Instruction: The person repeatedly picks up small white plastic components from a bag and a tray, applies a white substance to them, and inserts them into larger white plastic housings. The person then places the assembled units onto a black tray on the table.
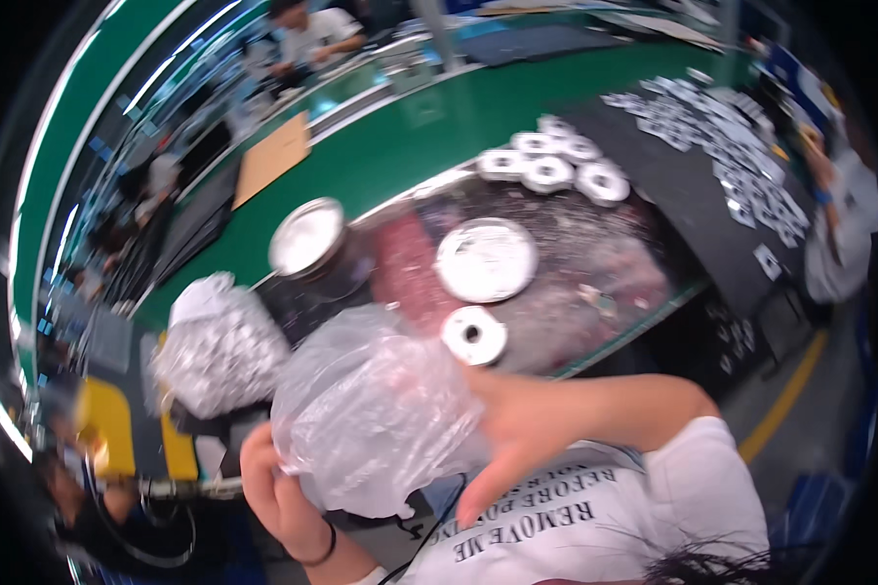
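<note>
A clear, crinkled plastic bag [371, 414] is spread between my two hands, low in the middle of the view. My left hand [281, 492], with a dark band at its wrist, has its fingers curled on the bag's left edge. From the right, my right hand [512, 419] reaches to the bag's other side. Its thumb stands well apart, while the bag covers the fingertips; a pinkish shape shows faintly through the film. Just beyond the bag lies a white ring-shaped piece [473, 335] with a dark centre hole.
A round white-topped container [307, 237] and a white disc [486, 259] stand on the stained worktop [595, 253]. Several white rings [548, 172] lie behind. A full bag of white pieces [222, 351] sits left. Small pieces cover a black surface [644, 166] near a person [844, 224] at right.
</note>
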Action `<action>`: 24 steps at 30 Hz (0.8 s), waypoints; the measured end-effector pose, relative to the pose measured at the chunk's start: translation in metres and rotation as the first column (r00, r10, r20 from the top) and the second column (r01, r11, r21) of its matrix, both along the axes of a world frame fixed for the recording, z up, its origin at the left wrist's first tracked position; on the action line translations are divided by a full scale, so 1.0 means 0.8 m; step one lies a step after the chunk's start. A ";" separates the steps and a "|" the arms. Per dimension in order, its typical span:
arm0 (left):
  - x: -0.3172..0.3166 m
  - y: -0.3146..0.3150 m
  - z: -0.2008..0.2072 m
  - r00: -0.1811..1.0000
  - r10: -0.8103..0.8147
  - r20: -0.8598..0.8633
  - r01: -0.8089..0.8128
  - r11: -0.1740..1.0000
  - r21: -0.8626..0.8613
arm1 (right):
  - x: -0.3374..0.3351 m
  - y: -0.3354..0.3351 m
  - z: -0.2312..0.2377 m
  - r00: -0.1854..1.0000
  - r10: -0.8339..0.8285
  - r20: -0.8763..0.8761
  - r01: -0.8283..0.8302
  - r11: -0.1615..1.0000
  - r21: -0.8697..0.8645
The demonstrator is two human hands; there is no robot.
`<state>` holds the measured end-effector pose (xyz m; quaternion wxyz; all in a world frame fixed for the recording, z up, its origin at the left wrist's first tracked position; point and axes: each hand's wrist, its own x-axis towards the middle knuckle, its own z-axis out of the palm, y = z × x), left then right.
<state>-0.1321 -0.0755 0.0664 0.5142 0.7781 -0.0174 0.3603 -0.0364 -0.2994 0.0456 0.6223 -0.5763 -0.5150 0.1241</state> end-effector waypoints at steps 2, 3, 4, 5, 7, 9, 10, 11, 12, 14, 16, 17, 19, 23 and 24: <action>-0.013 -0.023 -0.002 0.993 -0.099 -0.066 0.114 0.951 0.287 | -0.013 0.003 -0.019 0.983 0.181 0.007 -0.179 0.974 -0.141; -0.017 -0.030 -0.001 0.983 -0.143 -0.114 0.180 0.864 0.470 | -0.018 0.005 -0.027 0.939 0.317 -0.136 -0.339 0.921 -0.192; -0.018 -0.048 -0.002 0.984 -0.160 -0.080 0.177 0.811 0.558 | -0.030 0.018 -0.053 0.967 0.250 -0.054 -0.255 0.961 -0.111; -0.012 -0.069 -0.001 0.956 -0.272 -0.113 0.286 0.767 0.574 | -0.044 0.025 -0.085 0.989 0.141 0.031 -0.140 0.990 -0.029; -0.009 -0.096 -0.001 0.880 -0.437 -0.184 0.452 0.657 0.604 | -0.068 0.015 -0.110 0.998 -0.014 0.065 0.009 0.998 0.067; -0.008 -0.110 -0.002 0.786 -0.574 -0.229 0.586 0.575 0.571 | -0.085 -0.001 -0.114 0.991 -0.131 0.014 0.130 0.989 0.065; -0.010 -0.120 -0.006 0.753 -0.610 -0.246 0.622 0.541 0.566 | -0.092 -0.010 -0.117 0.978 -0.207 0.003 0.206 0.977 0.047; -0.013 -0.126 -0.007 0.728 -0.635 -0.257 0.648 0.516 0.560 | -0.099 -0.023 -0.117 0.951 -0.308 0.029 0.308 0.951 -0.003; -0.011 -0.133 -0.005 0.641 -0.685 -0.347 0.740 0.428 0.519 | -0.107 -0.038 -0.118 0.915 -0.400 0.059 0.403 0.914 -0.052; -0.005 -0.146 -0.016 0.522 -0.740 -0.423 0.821 0.301 0.486 | -0.124 -0.067 -0.121 0.825 -0.550 0.127 0.564 0.815 -0.134; 0.010 -0.166 -0.035 0.373 -0.778 -0.505 0.875 0.115 0.470 | -0.138 -0.102 -0.144 0.703 -0.693 0.158 0.706 0.707 -0.040; 0.016 -0.181 -0.043 0.344 -0.801 -0.490 0.866 0.069 0.495 | -0.142 -0.124 -0.187 0.633 -0.762 0.138 0.768 0.640 0.015; 0.023 -0.203 -0.051 0.319 -0.831 -0.455 0.833 0.016 0.554 | -0.154 -0.166 -0.269 0.497 -0.864 0.077 0.864 0.501 0.047; 0.042 -0.193 -0.052 0.355 -0.773 -0.526 0.880 0.088 0.466 | -0.182 -0.257 -0.293 -0.269 -0.472 -0.840 0.947 0.027 -0.319; 0.039 -0.179 -0.042 0.360 -0.739 -0.570 0.888 0.084 0.452 | -0.172 -0.276 -0.314 -0.306 -0.386 -0.870 0.947 -0.029 -0.320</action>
